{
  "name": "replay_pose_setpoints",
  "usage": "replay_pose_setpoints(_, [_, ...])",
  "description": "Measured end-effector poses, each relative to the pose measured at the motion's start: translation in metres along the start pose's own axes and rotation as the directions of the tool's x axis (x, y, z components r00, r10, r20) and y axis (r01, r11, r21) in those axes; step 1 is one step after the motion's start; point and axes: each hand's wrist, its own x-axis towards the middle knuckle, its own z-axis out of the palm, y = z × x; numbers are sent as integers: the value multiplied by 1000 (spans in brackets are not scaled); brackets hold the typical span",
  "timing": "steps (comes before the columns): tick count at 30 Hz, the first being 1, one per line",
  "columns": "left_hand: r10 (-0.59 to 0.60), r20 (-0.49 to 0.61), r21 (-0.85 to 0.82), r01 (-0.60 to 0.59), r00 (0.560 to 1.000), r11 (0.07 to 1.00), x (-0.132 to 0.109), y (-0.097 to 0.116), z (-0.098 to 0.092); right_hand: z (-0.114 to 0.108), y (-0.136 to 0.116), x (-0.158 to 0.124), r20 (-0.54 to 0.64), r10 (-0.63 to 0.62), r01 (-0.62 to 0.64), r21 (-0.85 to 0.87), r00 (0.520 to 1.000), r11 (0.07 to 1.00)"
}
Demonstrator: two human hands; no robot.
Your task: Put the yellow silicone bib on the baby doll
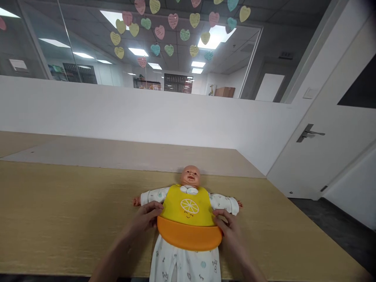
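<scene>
A baby doll [190, 175] lies face up on the wooden table, its arms stretched out to both sides. It wears a white printed outfit [188, 264]. Over its chest lies a yellow bib [173, 201] with a citrus slice and a smiling face on it, and an orange catch pocket [189, 238] along the bottom. My left hand [148, 215] pinches the bib's left edge just above the pocket. At the opposite edge, my right hand [227, 223] has its fingers and thumb closed on the bib. The doll's feet are out of view.
The wooden table [73, 211] extends far to the left and ends at a slanting edge on the right. A white wall [147, 113] with a glass window above stands behind it. Heart-shaped notes [173, 21] stick to the glass. A door [331, 129] is at right.
</scene>
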Motion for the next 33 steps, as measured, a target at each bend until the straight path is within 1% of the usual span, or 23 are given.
replay_pose_setpoints(1, [0,12,15,0,1000,1000,0,-1,-1,-2,3,0,6,-6,6,-8,1000,1000])
replay_pose_setpoints(3, [-7,27,101,5,1000,995,0,-1,-5,-5,5,1,35,-21,22,-31,999,999])
replay_pose_setpoints(6, [33,-7,319,-29,999,947,7,6,-10,-10,4,16,30,-104,107,-149,994,983])
replay_pose_setpoints(9, [175,-80,514,-110,981,850,27,22,-9,-10,-1,49,-41,-239,216,-298,970,930])
replay_pose_setpoints(10, [241,-85,554,-155,967,818,36,29,-5,-7,-4,63,-58,-256,219,-362,965,906])
replay_pose_setpoints(11, [310,-82,589,-205,947,782,45,36,0,-4,-6,76,-22,-254,218,-440,967,871])
replay_pose_setpoints(12, [356,-65,635,-237,932,735,55,43,6,0,-9,89,39,-243,229,-498,969,836])
replay_pose_setpoints(13, [349,-39,692,-227,936,685,64,50,13,5,-10,101,112,-215,241,-542,970,805])
replay_pose_setpoints(14, [295,-18,744,-184,955,642,72,55,20,11,-11,111,187,-177,254,-578,966,775])
replay_pose_setpoints(16, [166,-2,793,-99,986,601,86,60,32,23,-11,125,270,-121,264,-596,955,758])
replay_pose_setpoints(19, [40,0,785,-25,999,618,101,58,41,35,-4,136,330,-59,262,-615,942,744])
replay_pose_setpoints(23, [-85,18,707,47,996,706,107,53,46,43,4,139,318,-28,237,-641,948,730])
replay_pose_setpoints(25, [-99,29,649,57,995,759,104,54,50,44,4,138,308,-34,232,-636,951,736])
replay_pose_setpoints(28, [-81,64,556,33,995,831,93,58,58,45,-1,134,289,-63,239,-627,955,742])
replay_pose_setpoints(33, [-59,127,448,-4,990,894,63,73,68,41,-22,111,252,-149,276,-607,956,746])
